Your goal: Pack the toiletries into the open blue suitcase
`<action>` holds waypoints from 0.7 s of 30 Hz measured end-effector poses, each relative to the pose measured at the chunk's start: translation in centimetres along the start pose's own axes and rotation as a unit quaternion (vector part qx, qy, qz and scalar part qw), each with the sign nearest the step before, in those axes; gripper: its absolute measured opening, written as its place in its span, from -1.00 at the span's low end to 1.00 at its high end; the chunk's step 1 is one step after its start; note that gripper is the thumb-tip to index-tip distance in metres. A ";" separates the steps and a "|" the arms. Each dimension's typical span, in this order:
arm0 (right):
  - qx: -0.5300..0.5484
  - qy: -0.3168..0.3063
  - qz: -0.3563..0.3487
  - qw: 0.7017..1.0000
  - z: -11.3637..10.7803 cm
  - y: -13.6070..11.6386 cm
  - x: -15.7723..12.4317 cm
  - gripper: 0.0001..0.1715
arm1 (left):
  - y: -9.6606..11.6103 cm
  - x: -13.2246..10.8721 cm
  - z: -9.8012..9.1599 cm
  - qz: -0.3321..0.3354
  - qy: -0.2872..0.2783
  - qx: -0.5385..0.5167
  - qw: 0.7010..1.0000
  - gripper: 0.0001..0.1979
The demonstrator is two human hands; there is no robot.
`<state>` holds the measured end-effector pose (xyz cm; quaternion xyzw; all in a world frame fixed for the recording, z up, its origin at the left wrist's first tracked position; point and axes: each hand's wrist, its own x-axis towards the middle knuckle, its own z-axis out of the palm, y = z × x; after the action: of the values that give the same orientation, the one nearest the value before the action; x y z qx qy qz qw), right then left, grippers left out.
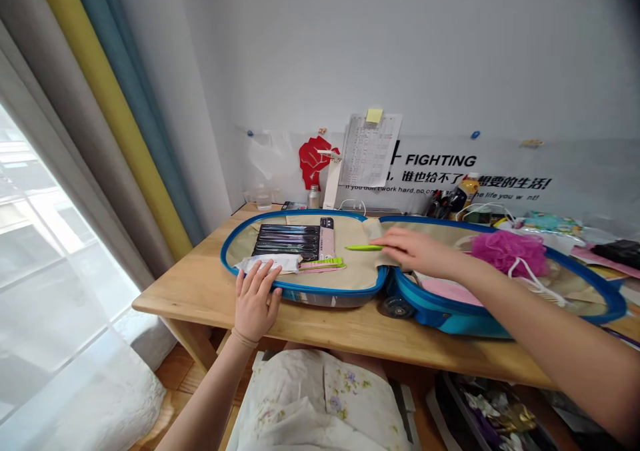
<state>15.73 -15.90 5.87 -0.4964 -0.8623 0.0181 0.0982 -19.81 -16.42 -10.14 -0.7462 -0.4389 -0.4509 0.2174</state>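
Note:
A small blue-rimmed suitcase (307, 291) lies spread apart on the table, both halves facing up. Over the beige lining of its left half, my right hand (407, 249) pinches a slim, bright green stick (364, 247), its tapered end pointing left. My left hand (256, 297) rests with fingers spread on the near rim of that half, fingertips at a white soft packet (283, 262). Behind the packet lies a pack of toothbrushes (287, 241) with a pink and black card. Beside it are thin green and pink strips (325, 263).
In the suitcase's right half sit a magenta bath puff (510, 252) and a pink flat item (447, 289). A bottle (464, 194), pens (439, 205) and a white lamp (332, 181) stand along the wall. Below the table is a bin (480, 411) with wrappers.

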 end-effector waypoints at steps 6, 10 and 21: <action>0.013 -0.105 -0.123 0.987 4.5 -4.7 5.6 -0.47 | -0.2 -0.1 0.1 -0.005 -0.009 0.000 1.000 -0.59; 0.020 -0.136 -0.136 0.981 6.6 -5.6 7.6 -0.44 | -0.3 -0.2 0.1 -0.009 -0.016 -0.001 1.000 -0.58; -0.045 -0.150 -0.173 0.972 8.4 -5.0 8.4 -0.39 | 0.0 -0.2 0.1 -0.028 -0.025 -0.010 0.999 -0.58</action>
<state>5.80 -10.66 -0.41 -0.3348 -0.9401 0.0363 -0.0528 -19.83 -16.44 -10.35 -0.7472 -0.4600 -0.4421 0.1861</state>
